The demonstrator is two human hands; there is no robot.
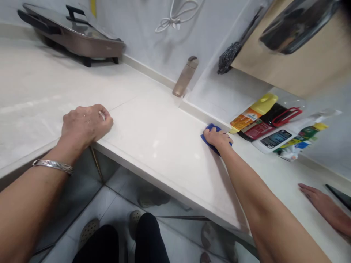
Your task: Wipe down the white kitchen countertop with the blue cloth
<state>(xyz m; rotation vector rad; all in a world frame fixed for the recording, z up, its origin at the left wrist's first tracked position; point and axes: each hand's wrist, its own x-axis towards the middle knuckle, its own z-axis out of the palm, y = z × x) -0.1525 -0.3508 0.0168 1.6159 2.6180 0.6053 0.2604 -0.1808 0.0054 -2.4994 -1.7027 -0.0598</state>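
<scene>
A blue cloth (212,127) lies on the white countertop (153,128), close to the low ledge at the wall. My right hand (218,138) presses down on it, fingers curled over it, with blue edges showing on both sides. My left hand (86,123) is at the counter's front edge, fingers curled in and the thumb side forming a small loop; nothing shows inside it. A silver bracelet (53,165) is around my left wrist. Several bottles stand just beyond my right hand, the nearest being a yellow-capped orange one (252,113).
An electric pan with glass lid (76,40) stands at the back left. A brown bottle (185,76) stands by the wall corner, below a white cable (177,16). A white bottle (276,138) is at right. Another person's hand (315,199) rests near a dark flat object (338,195).
</scene>
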